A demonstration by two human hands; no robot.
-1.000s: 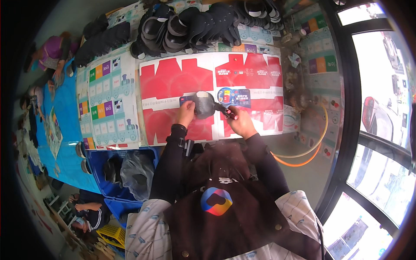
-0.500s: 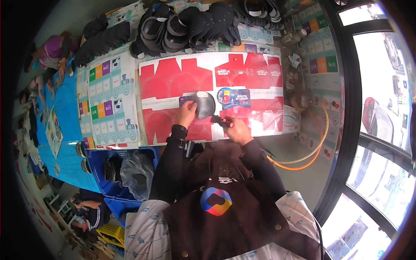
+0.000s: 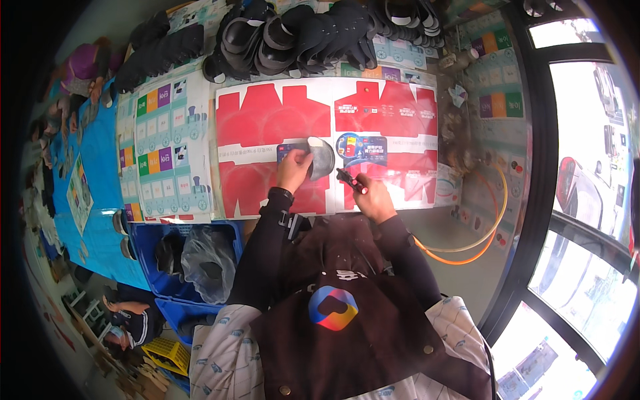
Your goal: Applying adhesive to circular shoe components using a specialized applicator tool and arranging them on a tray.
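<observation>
My left hand (image 3: 294,173) pinches the left edge of a grey, curved, insole-like piece (image 3: 323,161) with a pale upper edge. It is held over the red-and-white printed sheet (image 3: 273,120) on the table. In my right hand (image 3: 376,201) is a small black tool with pinkish-red parts (image 3: 346,179). Its dark tip points up and left, just right of the grey piece and apart from it. Too small to tell is the exact kind of tool.
Stacks of similar black curved pieces (image 3: 320,40) line the table's far side. Yellow and orange hoses (image 3: 477,248) loop at the right. Blue crates (image 3: 150,260) holding dark pieces and a plastic bag stand at lower left. Other people work by a blue-covered table (image 3: 100,200).
The grey piece has been tilted and turned in my left hand, showing a narrower face. My right hand has shifted slightly right, and the tool's tip has moved away from the piece.
</observation>
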